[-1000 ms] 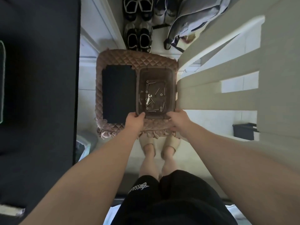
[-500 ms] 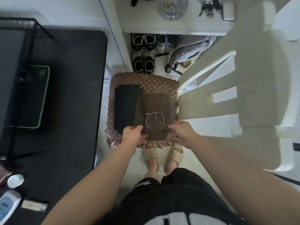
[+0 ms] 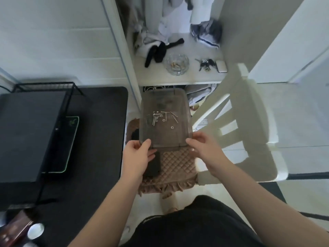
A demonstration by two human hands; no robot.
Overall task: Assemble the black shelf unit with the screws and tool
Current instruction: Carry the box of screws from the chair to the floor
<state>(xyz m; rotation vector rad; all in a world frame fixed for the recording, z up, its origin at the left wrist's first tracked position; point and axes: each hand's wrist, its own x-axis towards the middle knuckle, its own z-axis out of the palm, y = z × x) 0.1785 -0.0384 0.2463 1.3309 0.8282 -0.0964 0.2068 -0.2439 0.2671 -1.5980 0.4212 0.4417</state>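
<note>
At the near edge of the smoky clear tray [image 3: 165, 139], the left hand [image 3: 138, 154] and right hand [image 3: 204, 148] each grip one corner, holding it above the quilted stool [image 3: 176, 163]; loose screws [image 3: 160, 117] lie near its middle. A white chair [image 3: 249, 131] stands close on the right and a black desk [image 3: 99, 139] on the left, leaving a narrow lane between them. A black panel [image 3: 153, 166] lies on the stool beneath the tray, over pale floor [image 3: 302, 122].

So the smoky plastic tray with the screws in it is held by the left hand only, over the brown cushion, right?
Not quite. Both hands hold the tray: the left hand grips its near left corner and the right hand its near right corner, as the head view shows. The screws do lie in it, and it is over the brown cushion.
</note>
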